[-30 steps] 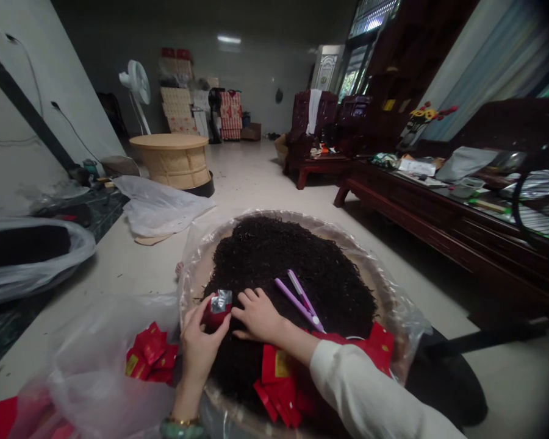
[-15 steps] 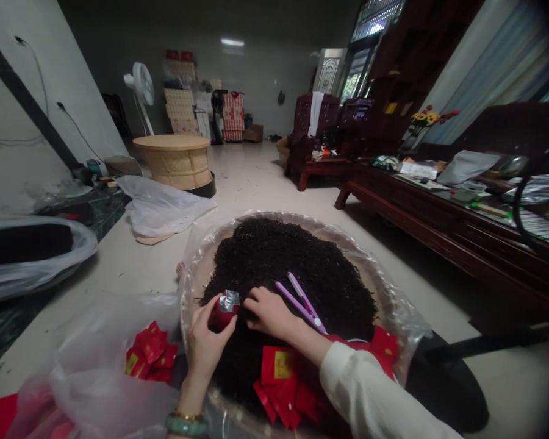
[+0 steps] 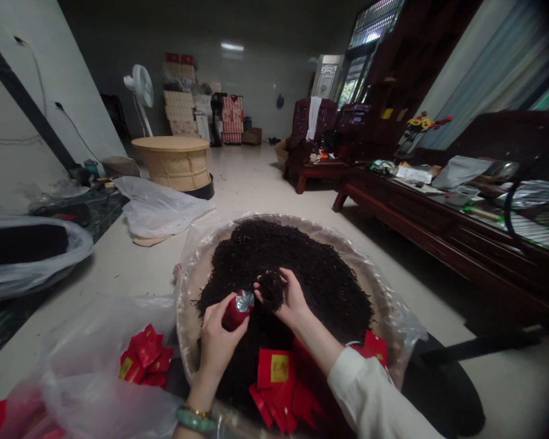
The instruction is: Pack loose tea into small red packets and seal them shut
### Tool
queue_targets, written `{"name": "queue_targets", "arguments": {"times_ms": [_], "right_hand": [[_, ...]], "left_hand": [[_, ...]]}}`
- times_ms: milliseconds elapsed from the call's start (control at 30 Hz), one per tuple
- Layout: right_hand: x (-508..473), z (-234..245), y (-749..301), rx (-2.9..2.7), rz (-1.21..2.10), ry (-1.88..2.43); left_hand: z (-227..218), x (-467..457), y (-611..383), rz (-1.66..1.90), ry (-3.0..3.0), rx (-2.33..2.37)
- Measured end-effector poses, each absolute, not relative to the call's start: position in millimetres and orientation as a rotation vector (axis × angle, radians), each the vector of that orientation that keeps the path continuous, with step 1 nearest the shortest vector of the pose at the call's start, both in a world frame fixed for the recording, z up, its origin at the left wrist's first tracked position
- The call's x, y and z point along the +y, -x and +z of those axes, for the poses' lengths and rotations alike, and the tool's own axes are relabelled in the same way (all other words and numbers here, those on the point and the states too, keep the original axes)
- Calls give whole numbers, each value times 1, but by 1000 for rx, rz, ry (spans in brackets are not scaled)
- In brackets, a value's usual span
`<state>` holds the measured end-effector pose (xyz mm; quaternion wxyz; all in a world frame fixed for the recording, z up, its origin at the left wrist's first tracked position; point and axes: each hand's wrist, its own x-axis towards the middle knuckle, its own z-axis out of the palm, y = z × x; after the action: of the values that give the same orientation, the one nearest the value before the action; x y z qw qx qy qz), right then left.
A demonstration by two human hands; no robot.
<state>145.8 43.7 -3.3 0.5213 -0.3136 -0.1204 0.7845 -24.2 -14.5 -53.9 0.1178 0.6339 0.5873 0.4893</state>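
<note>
A wide round basket lined with clear plastic holds a big heap of dark dried tea leaves. My left hand grips a small red foil pouch with its silver mouth open, held over the heap. My right hand is raised beside the pouch, fingers closed round a clump of the dark leaves. Several flat red pouches lie at the basket's near edge under my right forearm.
A clear plastic bag at the lower left holds more red pouches. Another plastic sheet lies on the floor beyond. A long dark wooden bench runs along the right. A round wicker table and a fan stand farther back.
My right hand lifted off the heap with a clump of leaves and turned toward the pouch. The left hand moved the pouch slightly right. The purple tool on the heap is out of sight.
</note>
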Motion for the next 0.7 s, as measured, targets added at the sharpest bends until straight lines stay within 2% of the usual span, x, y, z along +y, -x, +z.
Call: {"name": "queue_targets", "arguments": {"times_ms": [333,700], "right_hand": [[42,34,-132,-292,1620,638],[29,27,-125,-830,1424,887]], "left_hand": [[-48,-9,3,1366,-1902,1714],[-51,-6,-1,1296,-1881,1789]]}}
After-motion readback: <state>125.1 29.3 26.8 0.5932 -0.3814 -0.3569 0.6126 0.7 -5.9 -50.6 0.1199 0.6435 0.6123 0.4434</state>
